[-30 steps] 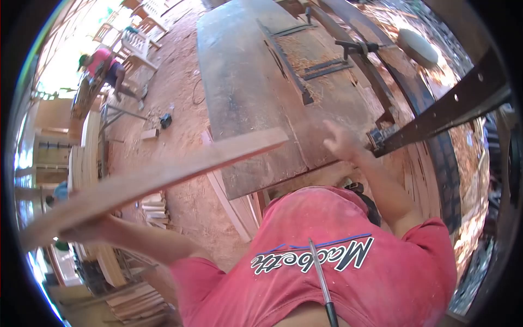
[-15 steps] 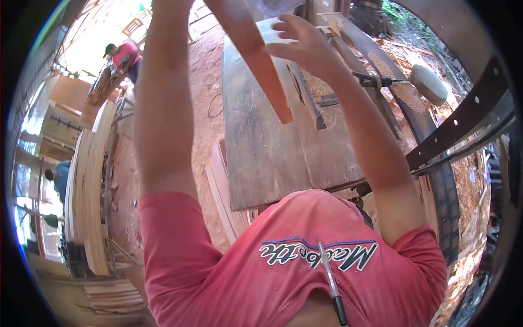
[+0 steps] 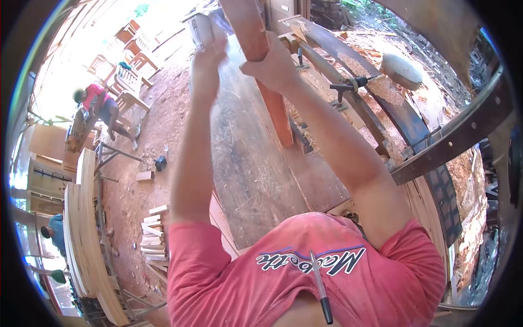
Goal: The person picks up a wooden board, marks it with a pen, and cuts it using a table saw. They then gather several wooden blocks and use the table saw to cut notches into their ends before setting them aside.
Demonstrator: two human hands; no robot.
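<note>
Woodworking workshop, indicated by a broad brown wooden worktop [image 3: 248, 163], pale tan shavings [image 3: 389, 94] at right, long pale stacked planks [image 3: 87, 234] at left, and slatted wooden chairs [image 3: 129, 80] at far left.

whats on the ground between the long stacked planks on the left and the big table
The head view shows short wood pieces, a block and a small black object on reddish ground; the left arm hides part.

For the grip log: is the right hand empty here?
No, the right hand is around the plank, whose near end shows below it.
</note>
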